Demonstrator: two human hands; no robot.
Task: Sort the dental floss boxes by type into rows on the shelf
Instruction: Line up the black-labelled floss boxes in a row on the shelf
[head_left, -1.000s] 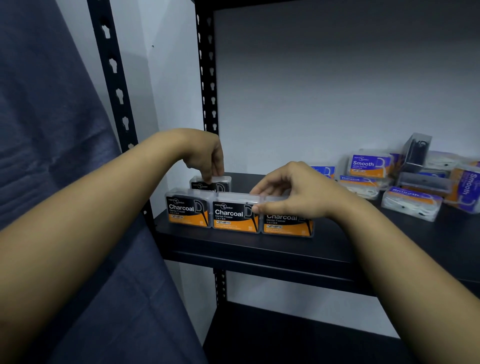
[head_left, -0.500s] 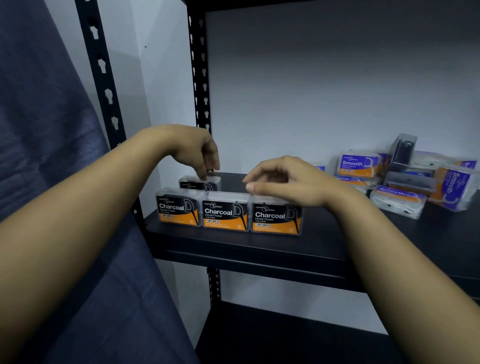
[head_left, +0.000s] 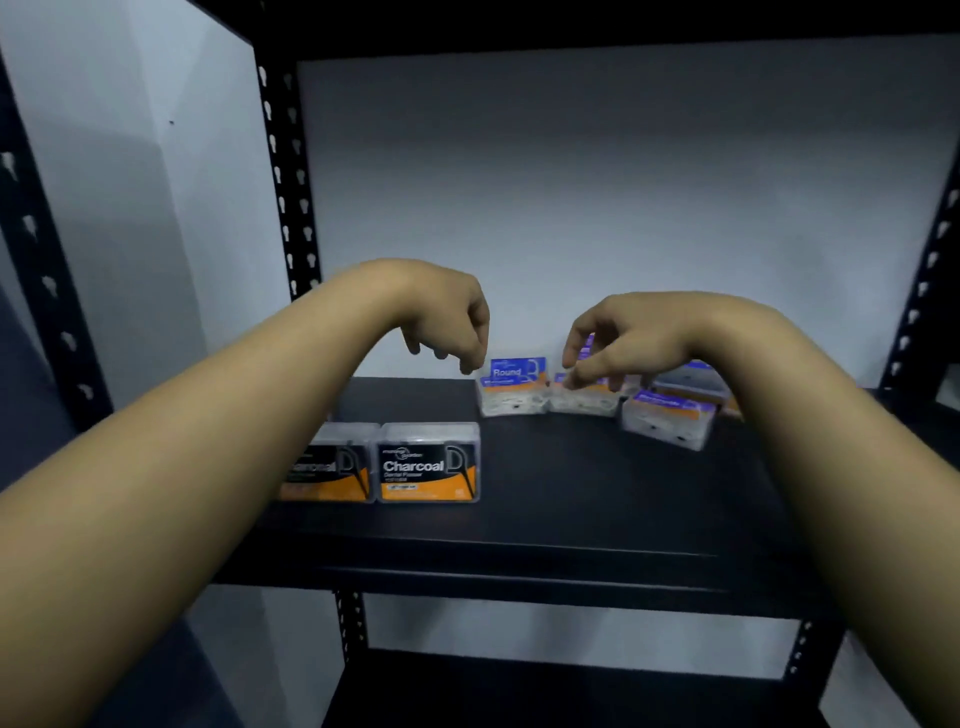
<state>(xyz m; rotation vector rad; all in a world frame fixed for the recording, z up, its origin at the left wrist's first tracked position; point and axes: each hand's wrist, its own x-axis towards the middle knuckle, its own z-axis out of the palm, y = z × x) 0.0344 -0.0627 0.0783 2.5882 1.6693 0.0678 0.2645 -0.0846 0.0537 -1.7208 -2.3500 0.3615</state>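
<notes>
Two black-and-orange Charcoal floss boxes stand side by side near the shelf's front edge; the right one (head_left: 428, 462) shows fully, the left one (head_left: 332, 465) is partly behind my left forearm. Further back sits a blue Round box (head_left: 511, 387) and a loose pile of blue-and-orange boxes (head_left: 667, 418). My left hand (head_left: 447, 322) hangs empty above the shelf, fingers curled loosely down, just left of the Round box. My right hand (head_left: 623, 340) hovers over the pile with fingers spread, holding nothing.
The black shelf board (head_left: 571, 499) has bare surface between the Charcoal boxes and the pile. Perforated black uprights (head_left: 288, 192) stand at the left rear and at the right edge (head_left: 930, 280). A lower shelf (head_left: 519, 691) lies beneath. A white wall is behind.
Both hands have left the Charcoal row and moved right and back toward the blue boxes. The view has swung right, so the Charcoal boxes sit lower left now.
</notes>
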